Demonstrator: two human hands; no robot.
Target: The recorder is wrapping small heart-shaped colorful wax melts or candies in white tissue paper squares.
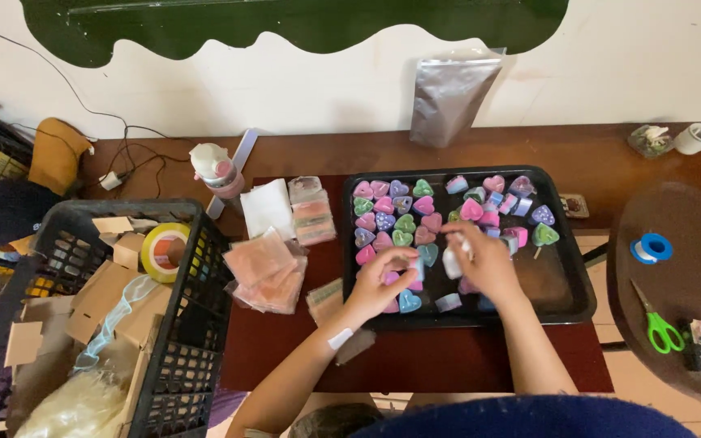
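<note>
Item in hand: one small white piece, pinched in my right hand, centre of the frame, held just above the black tray. What exactly the piece is, I cannot tell (too blurred).

My left hand sits just left of it, fingers curled down over the tray's lower left part, thumb and forefinger closed on something small and pale; whether it truly grips, I cannot tell. A white plaster is stuck on that wrist.

Tray contents: heart-shaped candles in pink, purple, green and blue, packed close in the tray's upper left half; looser ones toward its upper right; a few near my hands.

Left of the tray, on the dark red mat: a stack of pink packets, a striped packet, a white cloth.

Far left of the frame: black crate holding cardboard bits and a yellow tape roll.

Top centre, against the wall: silver pouch.

Right edge, on a round table: blue-cored tape, green scissors.
</note>
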